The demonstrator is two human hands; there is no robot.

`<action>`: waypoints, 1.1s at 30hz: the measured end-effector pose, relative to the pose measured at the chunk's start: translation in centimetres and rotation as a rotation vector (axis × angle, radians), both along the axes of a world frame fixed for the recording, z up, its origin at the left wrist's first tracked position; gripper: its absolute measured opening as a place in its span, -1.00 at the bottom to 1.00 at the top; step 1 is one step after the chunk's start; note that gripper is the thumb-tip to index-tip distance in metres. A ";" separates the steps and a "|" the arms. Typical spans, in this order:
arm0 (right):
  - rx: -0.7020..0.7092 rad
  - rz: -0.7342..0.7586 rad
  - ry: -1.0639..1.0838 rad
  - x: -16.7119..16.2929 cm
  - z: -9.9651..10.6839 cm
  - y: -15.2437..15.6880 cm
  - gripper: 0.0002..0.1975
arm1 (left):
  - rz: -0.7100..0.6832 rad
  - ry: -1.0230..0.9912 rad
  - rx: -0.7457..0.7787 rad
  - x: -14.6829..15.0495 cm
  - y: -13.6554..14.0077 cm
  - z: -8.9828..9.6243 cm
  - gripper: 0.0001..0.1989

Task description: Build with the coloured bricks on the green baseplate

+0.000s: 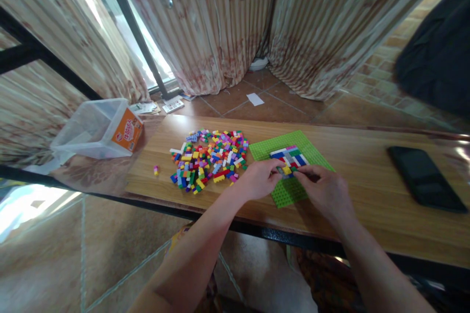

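Note:
A green studded baseplate [290,195] lies on the table, turned at an angle. On it sits a low build of toy bricks [290,155] in white, blue, red, grey and pink. My left hand [261,179] reaches in from the left, its fingers pinched at the left end of a small group of bricks [286,170] with yellow and green showing. From the right, my right hand [327,190] pinches the other end of that group. The group is at the near edge of the build; whether it is pressed onto the build is hidden by my fingers.
A spread pile of loose colourful bricks [209,156] lies left of the baseplate. One pink and yellow piece [156,170] lies apart. A clear plastic bin [91,122] with an orange label stands beyond the table's left end. A black tablet [424,178] lies on the right.

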State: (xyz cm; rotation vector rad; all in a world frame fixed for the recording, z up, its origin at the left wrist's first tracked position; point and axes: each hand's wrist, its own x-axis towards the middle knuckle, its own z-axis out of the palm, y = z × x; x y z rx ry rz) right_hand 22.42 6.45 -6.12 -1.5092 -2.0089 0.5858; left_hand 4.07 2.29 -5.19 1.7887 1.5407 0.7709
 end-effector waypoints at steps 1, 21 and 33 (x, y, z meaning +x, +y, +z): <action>-0.001 -0.003 -0.007 -0.1 0.0 0.0 -0.74 | -0.005 0.014 0.000 0.0 0.0 0.0 -0.65; 0.060 -0.041 -0.104 -0.7 -0.1 -0.2 -0.75 | -0.074 0.311 0.030 0.8 -0.4 0.5 -0.56; -0.043 -0.106 -0.067 0.3 0.5 0.7 -0.70 | -0.079 0.419 0.062 1.4 -0.5 0.2 -0.57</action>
